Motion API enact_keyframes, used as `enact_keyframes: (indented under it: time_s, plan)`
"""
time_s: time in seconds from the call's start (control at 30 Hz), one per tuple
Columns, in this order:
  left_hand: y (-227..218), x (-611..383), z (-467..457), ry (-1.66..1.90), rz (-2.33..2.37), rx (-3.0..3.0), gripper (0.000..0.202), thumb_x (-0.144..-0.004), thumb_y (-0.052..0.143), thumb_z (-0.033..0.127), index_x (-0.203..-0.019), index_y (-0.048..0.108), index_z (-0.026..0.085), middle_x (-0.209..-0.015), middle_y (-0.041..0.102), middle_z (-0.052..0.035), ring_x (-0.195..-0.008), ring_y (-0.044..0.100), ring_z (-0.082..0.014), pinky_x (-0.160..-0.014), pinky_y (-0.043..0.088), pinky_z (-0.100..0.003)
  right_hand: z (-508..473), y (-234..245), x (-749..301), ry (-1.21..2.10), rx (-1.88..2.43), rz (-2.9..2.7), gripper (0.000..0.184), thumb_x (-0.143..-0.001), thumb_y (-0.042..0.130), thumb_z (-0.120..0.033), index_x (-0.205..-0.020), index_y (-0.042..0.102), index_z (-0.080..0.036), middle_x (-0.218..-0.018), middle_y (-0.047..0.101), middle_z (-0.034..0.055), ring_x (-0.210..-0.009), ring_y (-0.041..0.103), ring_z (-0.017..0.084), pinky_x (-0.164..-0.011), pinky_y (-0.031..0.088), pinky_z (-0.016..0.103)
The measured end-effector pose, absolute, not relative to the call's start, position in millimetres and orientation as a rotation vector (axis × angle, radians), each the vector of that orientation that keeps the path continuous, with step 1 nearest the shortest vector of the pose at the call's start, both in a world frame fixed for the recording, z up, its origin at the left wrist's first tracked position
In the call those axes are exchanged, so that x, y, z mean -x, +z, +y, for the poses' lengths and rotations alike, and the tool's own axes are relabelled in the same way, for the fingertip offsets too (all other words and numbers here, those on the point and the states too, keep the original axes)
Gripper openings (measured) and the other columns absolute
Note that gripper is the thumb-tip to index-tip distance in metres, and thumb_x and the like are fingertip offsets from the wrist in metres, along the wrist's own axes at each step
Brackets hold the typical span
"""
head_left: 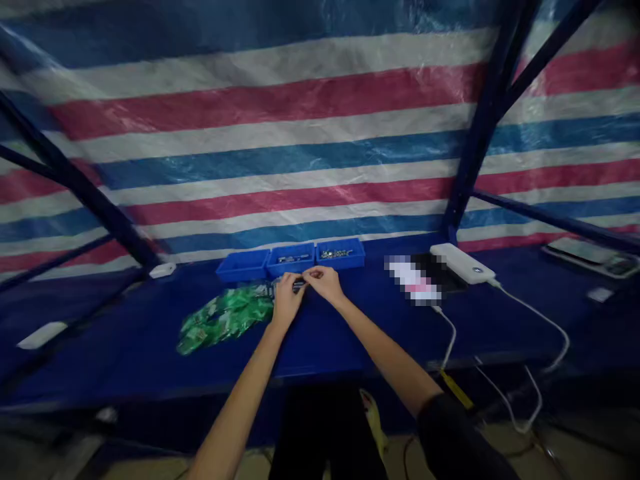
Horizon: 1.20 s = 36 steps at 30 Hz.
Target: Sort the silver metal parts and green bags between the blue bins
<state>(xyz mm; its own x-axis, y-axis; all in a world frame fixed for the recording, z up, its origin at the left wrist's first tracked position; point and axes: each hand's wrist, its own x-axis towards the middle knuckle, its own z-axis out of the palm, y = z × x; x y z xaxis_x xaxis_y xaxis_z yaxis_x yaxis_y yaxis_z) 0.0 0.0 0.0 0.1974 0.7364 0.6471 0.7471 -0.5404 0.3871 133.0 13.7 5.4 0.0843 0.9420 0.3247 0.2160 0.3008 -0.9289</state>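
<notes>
My left hand is closed around a small dark piece, whose kind I cannot make out. Close beside it, my right hand has its fingers pinched together at the same piece; what sits in its fingertips is too small to name. Both hands are just in front of three blue bins in a row. The left bin shows a bare floor. Small metal parts lie in the middle bin, and shiny metal hardware lies in the right bin. Green plastic packaging lies left of my left hand.
On the blue table, a phone with a pixelated screen and a white power bank lie to the right, with white cables. Dark blue frame posts stand before a striped tarp. A white object lies far left.
</notes>
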Motion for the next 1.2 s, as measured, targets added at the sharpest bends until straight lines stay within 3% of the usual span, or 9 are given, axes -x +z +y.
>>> enact_keyframes:
  time_s: [0.2,0.37,0.6,0.87,1.03,1.2]
  plan:
    - [9,-3,-9,-1.263,-1.572,2.325,0.017,-0.082,0.051,0.026,-0.094,0.060,0.020,-0.091,0.061,-0.0046,-0.090,0.057,-0.0193,-0.080,0.043,-0.032,16,2,-130,0.873,1.131,-1.339,0.019,-0.072,0.055,-0.028,-0.076,0.070,-0.018,-0.076,0.071,0.0025,-0.072,0.065,0.015,-0.071,0.049,0.025]
    - [15,0,-17,-1.059,-1.750,2.145,0.021,-0.081,0.053,0.030,-0.099,0.061,0.023,-0.095,0.060,-0.0053,-0.094,0.054,-0.0232,-0.078,0.040,-0.036,20,0,-130,1.005,1.140,-1.211,0.023,-0.073,0.054,-0.031,-0.082,0.070,-0.017,-0.074,0.070,0.0034,-0.073,0.065,0.017,-0.069,0.050,0.026]
    - [11,5,-16,-0.750,-1.948,2.091,0.025,-0.078,0.054,0.038,-0.092,0.063,0.020,-0.094,0.057,-0.0097,-0.093,0.053,-0.0271,-0.079,0.041,-0.038,25,6,-138,0.908,1.150,-1.147,0.020,-0.068,0.060,-0.034,-0.060,0.066,-0.017,-0.063,0.068,0.0037,-0.065,0.064,0.017,-0.068,0.050,0.027]
    - [5,4,-12,-0.944,-1.705,2.443,0.024,-0.077,0.058,0.037,-0.092,0.063,0.020,-0.091,0.058,-0.0072,-0.091,0.055,-0.0230,-0.084,0.043,-0.037,20,26,-136,1.219,0.786,-1.164,0.029,-0.075,0.058,-0.038,-0.097,0.066,-0.022,-0.101,0.068,0.0042,-0.094,0.064,0.017,-0.069,0.051,0.024]
    - [-2,2,-7,-0.974,-1.595,2.621,0.027,-0.074,0.062,0.029,-0.100,0.061,0.019,-0.096,0.060,-0.0074,-0.092,0.056,-0.0221,-0.086,0.044,-0.037,22,16,-137,1.071,0.982,-1.281,0.022,-0.076,0.054,-0.025,-0.091,0.068,-0.018,-0.091,0.071,0.0049,-0.084,0.066,0.016,-0.072,0.052,0.026]
    - [-2,2,-6,-0.928,-1.676,2.532,0.022,-0.076,0.058,0.023,-0.097,0.062,0.017,-0.095,0.062,-0.0082,-0.093,0.055,-0.0241,-0.085,0.043,-0.040,24,0,-144,0.751,1.250,-1.522,0.019,-0.070,0.055,-0.017,-0.081,0.071,-0.020,-0.083,0.072,0.0022,-0.079,0.067,0.016,-0.077,0.051,0.026]
